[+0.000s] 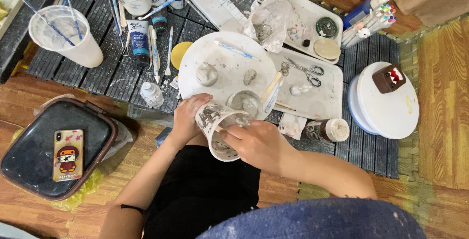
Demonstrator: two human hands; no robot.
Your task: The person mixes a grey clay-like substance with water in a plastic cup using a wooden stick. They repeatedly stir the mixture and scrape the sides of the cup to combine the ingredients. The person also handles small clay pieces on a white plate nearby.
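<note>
We hold a clay-smeared cup (217,129) in both hands above our lap.

Our left hand (188,117) grips the cup's side; our right hand (256,144) clasps its rim, fingers inside. Just beyond sits a round white board (227,68) with clay lumps and a small cup (245,103). Scissors (305,70) lie on a tray (325,102) to the right; a phone (68,154) rests on a dark lid (34,141) at left.

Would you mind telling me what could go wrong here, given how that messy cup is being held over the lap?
1. The left hand holds the smeared cup tilted while the right hand reaches into its mouth; contents may spill onto the black clothing.
2. The small glass cup sits right beside the hands at the edge of the white round board; a nudge might tip it.
</note>
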